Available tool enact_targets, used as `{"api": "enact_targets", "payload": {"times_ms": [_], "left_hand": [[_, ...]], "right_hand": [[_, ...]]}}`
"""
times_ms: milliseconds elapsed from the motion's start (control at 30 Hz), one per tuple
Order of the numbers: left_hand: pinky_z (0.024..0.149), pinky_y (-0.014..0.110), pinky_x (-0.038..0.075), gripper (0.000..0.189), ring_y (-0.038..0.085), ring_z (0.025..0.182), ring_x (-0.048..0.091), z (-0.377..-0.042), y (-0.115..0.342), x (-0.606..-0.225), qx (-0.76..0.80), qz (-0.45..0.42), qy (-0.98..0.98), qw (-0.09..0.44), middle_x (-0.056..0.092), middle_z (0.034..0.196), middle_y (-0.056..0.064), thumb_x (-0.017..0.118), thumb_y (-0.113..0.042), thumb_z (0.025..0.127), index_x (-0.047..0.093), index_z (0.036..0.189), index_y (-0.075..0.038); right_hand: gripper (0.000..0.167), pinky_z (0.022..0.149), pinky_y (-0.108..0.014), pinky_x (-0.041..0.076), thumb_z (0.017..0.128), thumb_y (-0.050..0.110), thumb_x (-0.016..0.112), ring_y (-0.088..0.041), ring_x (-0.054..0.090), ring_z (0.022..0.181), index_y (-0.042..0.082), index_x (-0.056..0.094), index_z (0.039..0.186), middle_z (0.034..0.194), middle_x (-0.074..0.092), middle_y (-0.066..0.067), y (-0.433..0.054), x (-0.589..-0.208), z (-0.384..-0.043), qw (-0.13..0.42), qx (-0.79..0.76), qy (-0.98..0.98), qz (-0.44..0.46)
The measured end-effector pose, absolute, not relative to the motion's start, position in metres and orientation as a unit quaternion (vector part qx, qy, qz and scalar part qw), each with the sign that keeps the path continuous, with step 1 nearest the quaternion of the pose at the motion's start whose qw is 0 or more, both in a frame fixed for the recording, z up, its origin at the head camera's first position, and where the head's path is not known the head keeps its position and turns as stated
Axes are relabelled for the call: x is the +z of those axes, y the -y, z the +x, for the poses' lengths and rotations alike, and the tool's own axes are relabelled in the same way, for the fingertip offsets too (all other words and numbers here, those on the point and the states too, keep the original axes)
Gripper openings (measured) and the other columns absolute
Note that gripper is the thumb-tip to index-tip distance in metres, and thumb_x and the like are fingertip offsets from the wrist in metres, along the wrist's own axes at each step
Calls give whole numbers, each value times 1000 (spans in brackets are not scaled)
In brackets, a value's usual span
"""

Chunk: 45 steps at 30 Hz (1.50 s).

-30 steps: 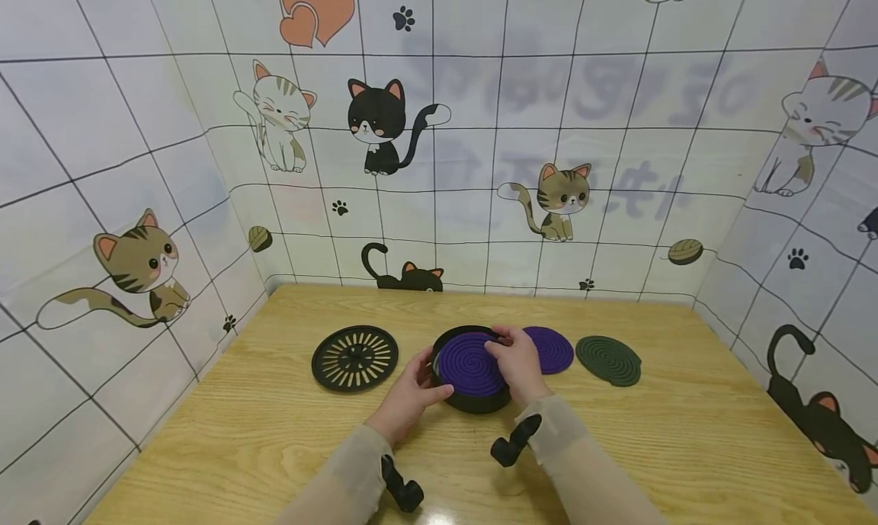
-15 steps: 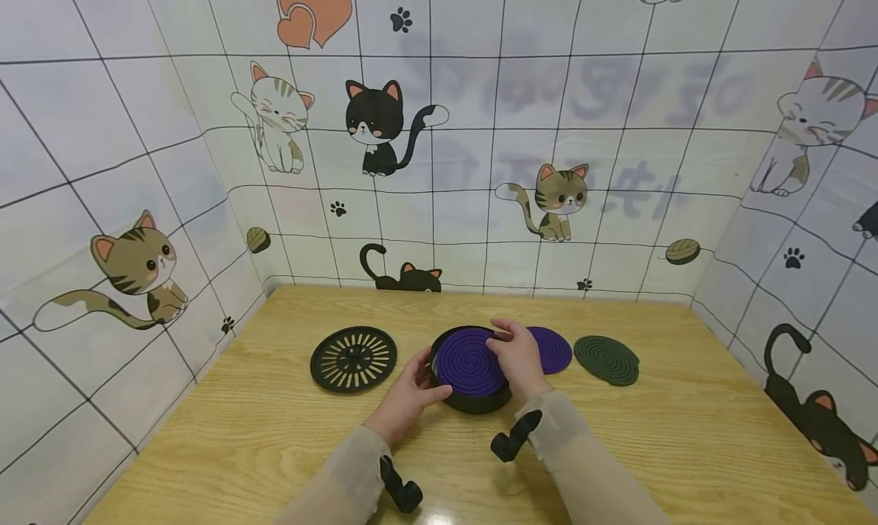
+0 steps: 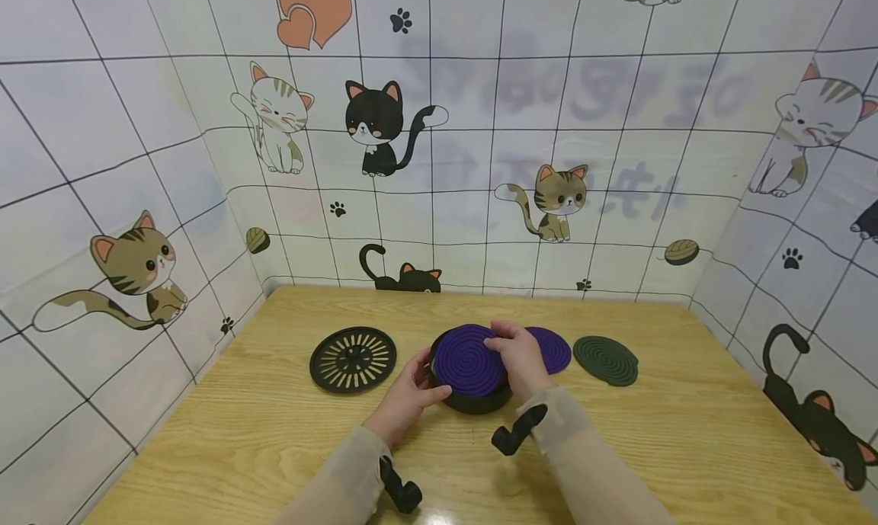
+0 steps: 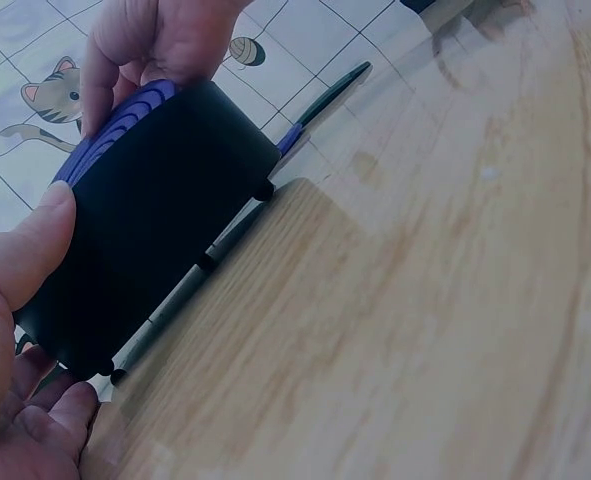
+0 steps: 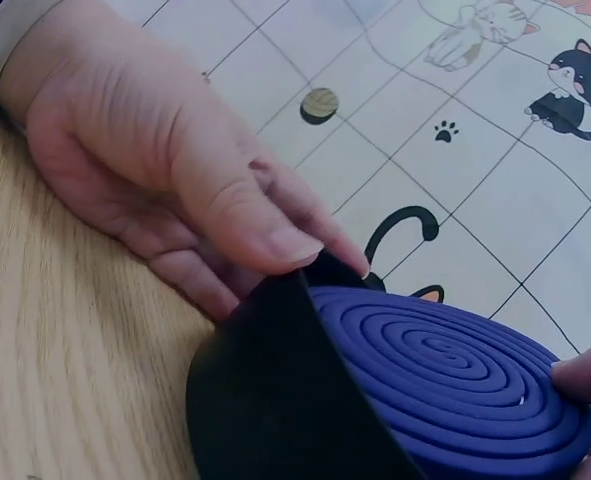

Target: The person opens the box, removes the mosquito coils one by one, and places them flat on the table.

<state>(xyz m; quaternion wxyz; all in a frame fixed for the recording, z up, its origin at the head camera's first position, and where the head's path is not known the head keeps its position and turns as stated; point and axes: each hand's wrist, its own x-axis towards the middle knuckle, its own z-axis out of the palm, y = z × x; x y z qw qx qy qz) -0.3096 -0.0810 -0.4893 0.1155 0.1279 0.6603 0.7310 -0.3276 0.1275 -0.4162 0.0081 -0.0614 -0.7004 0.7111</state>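
Observation:
A round black mosquito coil case point(image 3: 477, 405) with short feet stands in the middle of the table. My left hand point(image 3: 410, 400) grips its left side, thumb at the front rim and fingers round behind. A purple mosquito coil point(image 3: 469, 361) sits at the case's mouth, its right edge pinched by my right hand point(image 3: 519, 363). In the right wrist view this coil point(image 5: 445, 370) is raised above the rim on the right-hand side and slopes down toward the far wall of the case point(image 5: 265, 390). The case's inside is mostly hidden under the coil.
To the left lies a black slotted lid point(image 3: 354, 353) with a knob. A second purple coil point(image 3: 552, 350) lies behind my right hand, with a dark green coil point(image 3: 607, 360) beside it. A cat-print cloth point(image 3: 466, 159) walls the table point(image 3: 686, 433).
The purple coil has risen a little out of the black case, pinched in my right hand. My left hand stays in place on the case.

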Motion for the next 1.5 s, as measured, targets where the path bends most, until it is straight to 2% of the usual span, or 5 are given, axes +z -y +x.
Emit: {"api": "enact_targets", "payload": {"times_ms": [567, 733, 867, 1333, 1500], "left_hand": [[111, 46, 31, 94, 36, 142, 23, -309, 82, -490, 731, 124, -661, 118, 19, 157, 17, 77, -17, 83, 16, 154, -11], [111, 46, 32, 94, 36, 142, 23, -308, 82, -489, 728, 126, -664, 118, 19, 157, 17, 77, -18, 83, 15, 154, -11], [110, 46, 32, 94, 36, 142, 23, -307, 82, -488, 725, 126, -666, 118, 19, 157, 17, 77, -18, 83, 15, 154, -12], [110, 46, 33, 95, 36, 142, 24, -308, 82, -489, 719, 122, -674, 114, 20, 156, 17, 78, -21, 83, 16, 154, -11], [110, 46, 33, 95, 36, 142, 25, -310, 82, -491, 724, 120, -670, 116, 21, 156, 17, 78, -19, 82, 17, 154, -12]], "right_hand": [[44, 109, -46, 33, 91, -3, 57, -34, 39, 131, -2, 52, 134, 142, 42, -20, -136, -411, -327, -35, 682, 729, -55], [47, 88, -37, 50, 92, -2, 56, -26, 56, 108, 2, 48, 138, 139, 44, -22, -138, -410, -324, -60, 677, 732, -47], [51, 69, -32, 56, 92, -5, 54, -19, 63, 86, 4, 44, 141, 133, 47, -24, -140, -409, -323, -78, 695, 714, -41], [49, 62, -29, 53, 93, -3, 55, -16, 60, 78, 4, 40, 138, 116, 48, -16, -143, -418, -327, -70, 724, 685, -39], [50, 60, -26, 51, 92, -3, 56, -13, 58, 72, 3, 37, 138, 102, 50, -8, -145, -419, -329, -72, 747, 660, -41]]}}
